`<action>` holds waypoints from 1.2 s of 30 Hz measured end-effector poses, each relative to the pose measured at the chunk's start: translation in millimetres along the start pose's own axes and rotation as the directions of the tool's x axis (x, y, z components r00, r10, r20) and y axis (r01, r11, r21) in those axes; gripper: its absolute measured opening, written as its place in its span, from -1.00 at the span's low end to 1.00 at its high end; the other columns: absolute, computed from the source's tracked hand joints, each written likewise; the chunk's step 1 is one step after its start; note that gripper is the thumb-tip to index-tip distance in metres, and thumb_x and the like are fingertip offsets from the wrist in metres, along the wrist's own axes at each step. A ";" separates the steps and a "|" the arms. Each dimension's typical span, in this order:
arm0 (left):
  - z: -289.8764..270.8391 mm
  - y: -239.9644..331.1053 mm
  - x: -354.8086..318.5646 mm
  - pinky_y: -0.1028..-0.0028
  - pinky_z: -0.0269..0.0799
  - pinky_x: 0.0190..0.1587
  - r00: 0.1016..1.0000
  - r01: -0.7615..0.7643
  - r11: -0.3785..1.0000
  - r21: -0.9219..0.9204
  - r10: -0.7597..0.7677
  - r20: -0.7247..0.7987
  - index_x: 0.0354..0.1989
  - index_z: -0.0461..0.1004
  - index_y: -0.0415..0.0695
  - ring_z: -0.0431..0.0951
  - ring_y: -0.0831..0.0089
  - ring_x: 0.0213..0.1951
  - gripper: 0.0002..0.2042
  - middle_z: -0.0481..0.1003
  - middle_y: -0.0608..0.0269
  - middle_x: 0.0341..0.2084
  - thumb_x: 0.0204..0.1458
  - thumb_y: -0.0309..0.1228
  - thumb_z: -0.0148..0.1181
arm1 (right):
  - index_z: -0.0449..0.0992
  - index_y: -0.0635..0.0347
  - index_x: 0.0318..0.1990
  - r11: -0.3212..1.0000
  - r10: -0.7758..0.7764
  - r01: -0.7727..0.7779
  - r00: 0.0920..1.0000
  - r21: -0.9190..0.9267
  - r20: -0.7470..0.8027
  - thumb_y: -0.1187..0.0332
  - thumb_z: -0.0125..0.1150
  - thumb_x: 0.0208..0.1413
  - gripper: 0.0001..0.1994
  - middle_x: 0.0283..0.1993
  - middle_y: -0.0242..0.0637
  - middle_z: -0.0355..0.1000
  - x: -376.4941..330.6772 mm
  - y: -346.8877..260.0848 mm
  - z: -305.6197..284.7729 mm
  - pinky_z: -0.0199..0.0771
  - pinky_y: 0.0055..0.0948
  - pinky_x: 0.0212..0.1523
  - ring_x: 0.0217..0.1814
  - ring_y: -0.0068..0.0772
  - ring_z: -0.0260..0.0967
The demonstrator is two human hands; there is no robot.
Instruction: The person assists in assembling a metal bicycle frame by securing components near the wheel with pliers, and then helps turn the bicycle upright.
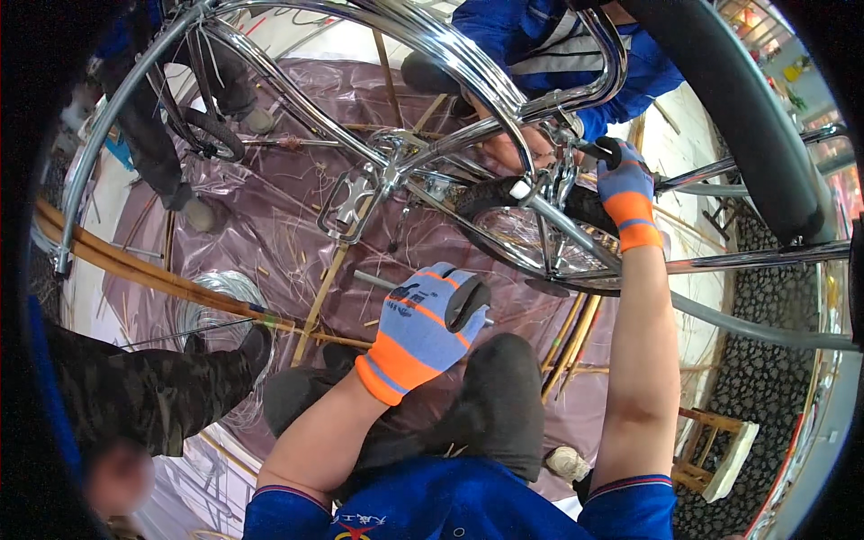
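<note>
My left hand, in a blue and orange work glove with dark fingers, is closed round a thin grey metal rod. One end sticks out to the left and a short bit shows on the right. My right hand, gloved the same way, reaches to the chrome bracket above the wheel. Its fingers are curled at the bracket; what they grip is hidden. Close beside it is a co-worker's bare hand. The bracket belongs to a chrome tube frame with a pedal.
A long black padded tube crosses the upper right. Coiled wire and bamboo poles lie on the left. A brown plastic sheet covers the floor. Co-workers' legs are at left; a small wooden stool stands lower right.
</note>
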State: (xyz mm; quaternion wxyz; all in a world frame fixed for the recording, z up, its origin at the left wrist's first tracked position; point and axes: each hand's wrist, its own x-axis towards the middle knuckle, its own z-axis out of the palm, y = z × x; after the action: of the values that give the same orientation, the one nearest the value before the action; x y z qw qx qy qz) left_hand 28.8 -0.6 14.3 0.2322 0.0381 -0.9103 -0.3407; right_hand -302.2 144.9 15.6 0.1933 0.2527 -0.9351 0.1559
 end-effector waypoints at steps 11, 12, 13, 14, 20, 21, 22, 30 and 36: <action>-10.6 3.5 2.0 0.22 0.46 -0.11 0.998 0.053 0.998 -0.038 -0.052 0.018 -0.21 0.53 -0.16 0.50 0.08 -0.15 -0.77 0.53 0.11 -0.22 -0.09 -0.47 0.27 | 0.53 0.11 -0.11 0.974 -0.120 0.130 0.991 0.185 -0.061 0.39 0.19 0.06 -0.78 -0.14 -0.09 0.49 -58.3 -32.9 -40.4 0.47 -0.23 -0.04 -0.07 0.00 0.46; -10.0 2.3 2.0 0.22 0.46 -0.11 0.998 0.053 0.998 -0.039 -0.052 0.017 -0.21 0.53 -0.16 0.50 0.08 -0.15 -0.77 0.53 0.11 -0.22 -0.09 -0.47 0.27 | 0.52 0.11 -0.16 0.969 -0.123 0.124 0.992 0.215 -0.019 0.40 0.25 -0.02 -0.78 -0.19 -0.08 0.48 -59.4 -38.0 -44.3 0.47 -0.16 -0.06 -0.09 0.03 0.44; -8.9 0.6 1.5 0.22 0.46 -0.11 0.999 0.046 0.999 -0.026 -0.045 0.017 -0.21 0.52 -0.16 0.50 0.08 -0.16 -0.77 0.52 0.11 -0.22 -0.09 -0.47 0.27 | 0.52 0.11 -0.16 0.968 -0.125 0.126 0.992 0.216 -0.020 0.40 0.25 -0.02 -0.78 -0.19 -0.08 0.48 -61.7 -41.5 -44.4 0.47 -0.16 -0.06 -0.09 0.03 0.44; -8.7 -0.5 1.1 0.22 0.46 -0.11 0.999 0.039 0.999 -0.013 -0.039 0.018 -0.21 0.52 -0.16 0.50 0.08 -0.16 -0.77 0.52 0.10 -0.22 -0.08 -0.47 0.26 | 0.52 0.10 -0.17 0.964 -0.116 0.115 0.993 0.240 -0.008 0.40 0.26 -0.03 -0.78 -0.19 -0.08 0.48 -64.0 -45.0 -44.3 0.47 -0.17 -0.06 -0.09 0.03 0.44; -7.2 -4.4 0.8 0.24 0.46 -0.13 0.999 0.051 0.998 -0.020 -0.051 -0.007 -0.20 0.51 -0.16 0.50 0.08 -0.19 -0.78 0.52 0.09 -0.25 -0.07 -0.47 0.24 | 0.52 0.14 -0.14 0.977 -0.069 0.057 0.997 0.205 0.048 0.34 0.30 -0.04 -0.73 -0.15 -0.08 0.48 -71.4 -50.2 -36.0 0.46 -0.17 -0.03 -0.06 0.02 0.43; -7.2 -5.1 0.8 0.24 0.46 -0.13 0.999 0.051 0.999 -0.018 -0.051 -0.005 -0.20 0.51 -0.16 0.50 0.08 -0.19 -0.78 0.52 0.09 -0.25 -0.07 -0.47 0.24 | 0.52 0.14 -0.14 0.977 -0.067 0.056 0.997 0.207 0.048 0.34 0.30 -0.04 -0.73 -0.15 -0.08 0.48 -71.7 -49.1 -34.5 0.46 -0.17 -0.03 -0.06 0.02 0.43; -7.4 -5.6 1.2 0.24 0.47 -0.14 0.999 0.035 0.999 -0.002 -0.035 -0.012 -0.20 0.51 -0.16 0.51 0.08 -0.20 -0.78 0.51 0.10 -0.26 -0.07 -0.47 0.25 | 0.51 0.15 -0.12 0.978 -0.078 0.073 0.997 0.196 0.022 0.33 0.31 -0.04 -0.70 -0.12 -0.08 0.47 -72.3 -46.5 -31.4 0.45 -0.17 -0.01 -0.03 0.02 0.42; -12.7 -2.2 7.0 0.25 0.46 -0.15 0.996 0.083 0.991 -0.104 -0.084 0.000 -0.18 0.51 -0.17 0.51 0.08 -0.21 -0.78 0.51 0.07 -0.28 -0.05 -0.48 0.22 | 0.50 0.16 -0.03 0.985 -0.076 0.081 0.996 0.152 -0.037 0.35 0.30 0.00 -0.66 -0.06 -0.09 0.47 -79.4 -39.9 -24.8 0.45 -0.23 0.02 0.00 -0.02 0.44; -9.8 -9.8 5.3 0.27 0.45 -0.15 0.999 0.048 0.997 -0.057 -0.049 -0.015 -0.17 0.51 -0.18 0.51 0.05 -0.23 -0.79 0.51 0.07 -0.28 -0.02 -0.47 0.21 | 0.48 0.07 0.00 0.988 -0.004 -0.005 0.998 0.152 0.059 0.22 0.33 -0.04 -0.59 -0.05 -0.14 0.47 -79.1 -45.3 -28.1 0.44 -0.17 0.04 0.01 -0.02 0.43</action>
State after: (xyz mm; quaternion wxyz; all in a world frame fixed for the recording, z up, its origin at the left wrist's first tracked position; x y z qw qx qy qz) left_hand 27.6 -15.3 16.6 0.2324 0.0565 -0.8971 -0.3716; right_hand -207.0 151.2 14.2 0.1458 0.2712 -0.9259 0.2191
